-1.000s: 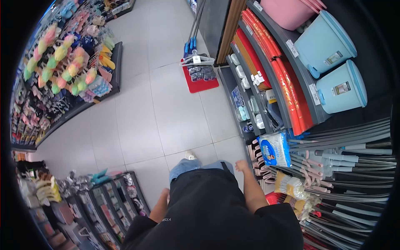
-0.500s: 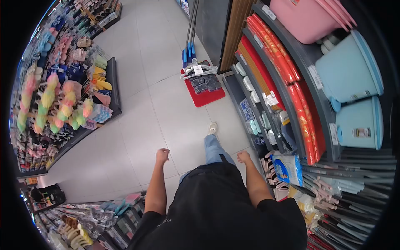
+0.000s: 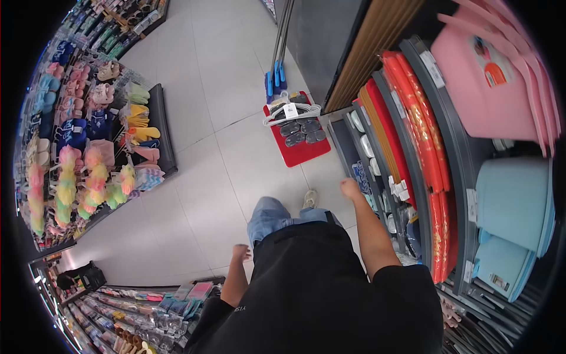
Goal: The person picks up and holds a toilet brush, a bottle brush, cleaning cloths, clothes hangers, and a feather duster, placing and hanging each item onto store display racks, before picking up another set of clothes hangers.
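Note:
My left hand (image 3: 241,253) hangs low beside my body over the tiled floor, empty, its fingers loosely bent and a little apart. Further forward is my right hand (image 3: 349,187), curled closed with nothing visible in it, close to the shelving on the right but not clearly touching it. Ahead on the floor lies a red mat (image 3: 303,154) bearing several dark packaged items (image 3: 305,131). White hangers (image 3: 292,114) lie across its far end, and long-handled tools with blue heads (image 3: 275,79) stand just behind.
The right shelf carries red gold-patterned packs (image 3: 421,121), a pink tub (image 3: 486,88) and light-blue tubs (image 3: 513,200). Along the left, a display rack (image 3: 162,127) juts out with slippers and colourful fluffy items (image 3: 96,171). Pale floor tiles (image 3: 194,177) run between them.
I have moved forward, so the mat and right shelves appear nearer. My right arm has swung forward and my left arm back. My other knee now shows in front.

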